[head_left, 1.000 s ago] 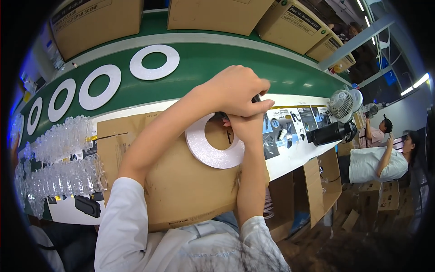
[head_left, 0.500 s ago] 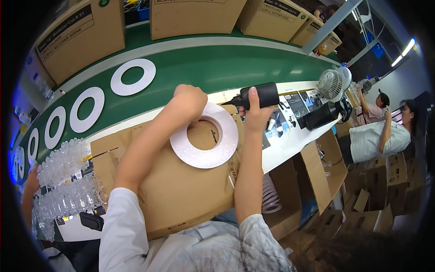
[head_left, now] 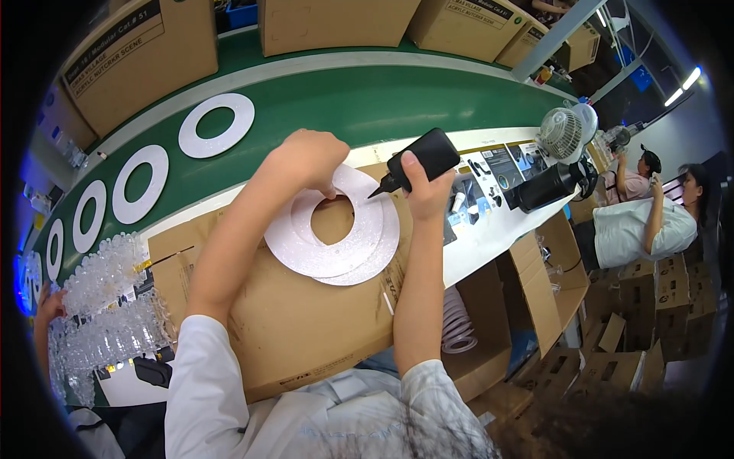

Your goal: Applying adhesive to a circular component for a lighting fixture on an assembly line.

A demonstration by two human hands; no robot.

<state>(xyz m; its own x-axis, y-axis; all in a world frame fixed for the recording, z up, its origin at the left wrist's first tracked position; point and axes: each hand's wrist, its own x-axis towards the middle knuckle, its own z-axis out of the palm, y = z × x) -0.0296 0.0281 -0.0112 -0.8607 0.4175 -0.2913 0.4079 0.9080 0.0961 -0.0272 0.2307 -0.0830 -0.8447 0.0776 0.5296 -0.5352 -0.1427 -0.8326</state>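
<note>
The right hand (head_left: 425, 187) is closed around a black plastic squeeze bottle (head_left: 422, 158), fingers wrapped on its body, with the pointed nozzle aimed down and to the left at the rim of the upper of two flat white glittery rings (head_left: 325, 233). The left hand (head_left: 308, 158) lies on the far edge of the same ring, fingers curled and pressing down on it; whether the fingertips pinch the rim or only rest on it cannot be told.

Two white rings lie stacked, slightly offset, on a brown cardboard box (head_left: 306, 325) in front of the person, the lower ring (head_left: 380, 256) peeking out at the right. Five more white rings of the same kind lie in a row on the green conveyor belt (head_left: 397, 99) beyond: the nearest (head_left: 216, 125) is well apart from the hands, and the others trail off to the left. A heap of clear plastic pieces (head_left: 103, 306) sits at the left of the box, too many to count.

Both forearms come up from the lower edge, bare below short white sleeves, the left one slanting up and right, the right one nearly straight up. One small white desk fan (head_left: 562, 131) stands at the right, and at least four closed cardboard cartons (head_left: 141, 50) line the far side of the belt. Two other people (head_left: 642, 222) sit at the far right.
</note>
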